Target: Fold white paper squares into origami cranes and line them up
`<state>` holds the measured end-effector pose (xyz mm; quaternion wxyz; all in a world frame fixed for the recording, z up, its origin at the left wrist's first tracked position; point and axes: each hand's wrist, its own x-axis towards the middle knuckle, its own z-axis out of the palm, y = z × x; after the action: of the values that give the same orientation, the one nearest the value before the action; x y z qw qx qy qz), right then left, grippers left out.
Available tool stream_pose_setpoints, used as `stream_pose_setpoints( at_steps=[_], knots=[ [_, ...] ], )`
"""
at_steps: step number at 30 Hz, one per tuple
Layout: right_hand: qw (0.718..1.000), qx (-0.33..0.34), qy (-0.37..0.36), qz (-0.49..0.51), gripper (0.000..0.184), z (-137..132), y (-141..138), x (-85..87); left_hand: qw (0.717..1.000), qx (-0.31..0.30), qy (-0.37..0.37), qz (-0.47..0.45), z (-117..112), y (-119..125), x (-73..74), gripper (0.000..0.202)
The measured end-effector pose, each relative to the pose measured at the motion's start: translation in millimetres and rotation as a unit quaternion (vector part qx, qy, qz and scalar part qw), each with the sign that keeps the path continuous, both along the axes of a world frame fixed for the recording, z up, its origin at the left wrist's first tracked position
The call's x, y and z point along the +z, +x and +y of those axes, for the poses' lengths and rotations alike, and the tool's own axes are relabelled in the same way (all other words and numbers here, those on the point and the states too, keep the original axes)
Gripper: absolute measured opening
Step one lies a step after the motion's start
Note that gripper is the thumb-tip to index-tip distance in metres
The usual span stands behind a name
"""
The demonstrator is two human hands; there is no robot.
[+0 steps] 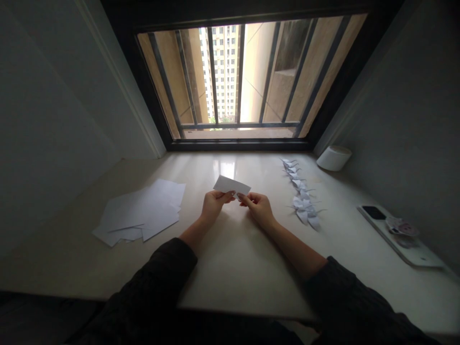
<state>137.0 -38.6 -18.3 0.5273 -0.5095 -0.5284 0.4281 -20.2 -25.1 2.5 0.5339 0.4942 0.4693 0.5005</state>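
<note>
Between my two hands is a small white piece of paper (232, 184), raised a little over the pale sill and seemingly folded. My left hand (214, 203) pinches its lower left edge between thumb and fingers. On the opposite side, my right hand (259, 207) grips the lower right corner the same way. The two thumbs almost meet along the near edge. To the left lies a loose pile of white paper sheets (143, 208). A row of several folded paper cranes (302, 194) runs along the sill to the right of my right hand.
A white cylindrical object (334, 158) leans near the right wall. Closer to me on the right, a phone (398, 237) with a grip on its back lies on the white sill (230, 273). A barred window (239, 143) stands behind.
</note>
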Motion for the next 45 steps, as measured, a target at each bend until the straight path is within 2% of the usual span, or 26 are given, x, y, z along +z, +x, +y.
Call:
stream_pose_setpoints(
  at_steps=[6,12,21,25,29,32,34,37,39,41,45],
  knots=[
    [1.0,0.003,0.011,-0.024,0.041,0,-3,2.9,0.999,0.026,-0.039,-0.027,4,-4,0.7,0.04],
    [0.998,0.001,0.009,-0.06,0.042,-1,-3,4.3,0.996,0.055,-0.041,-0.05,10,-11,3.0,0.051],
    [0.998,0.007,0.007,-0.057,0.043,-1,-2,4.6,0.989,0.069,-0.058,-0.117,9,-7,0.9,0.052],
    [0.999,-0.003,0.015,-0.045,0.045,2,3,1.9,0.985,0.085,-0.06,-0.135,16,-16,-2.6,0.051],
    [0.996,-0.04,0.041,-0.061,0.045,6,12,1.4,0.986,0.133,-0.004,-0.099,26,-33,-1.5,0.051],
    [0.989,-0.046,0.068,-0.121,0.043,4,12,3.7,0.98,0.166,0.108,0.03,23,-35,4.5,0.046],
    [0.979,-0.036,0.095,-0.176,0.041,1,10,5.4,0.946,0.147,0.236,0.164,15,-31,10.7,0.036],
    [0.961,-0.019,0.137,-0.239,0.037,-3,6,7.3,0.858,0.103,0.374,0.336,4,-25,19.8,0.031],
    [0.953,-0.01,0.154,-0.259,0.035,-3,5,8.1,0.807,0.102,0.411,0.411,0,-23,23.2,0.032],
    [0.949,-0.007,0.164,-0.269,0.033,-3,5,8.4,0.772,0.117,0.42,0.463,-1,-23,24.0,0.036],
    [0.946,-0.007,0.172,-0.274,0.032,-3,5,8.2,0.736,0.119,0.423,0.515,0,-23,21.1,0.037]
  ],
)
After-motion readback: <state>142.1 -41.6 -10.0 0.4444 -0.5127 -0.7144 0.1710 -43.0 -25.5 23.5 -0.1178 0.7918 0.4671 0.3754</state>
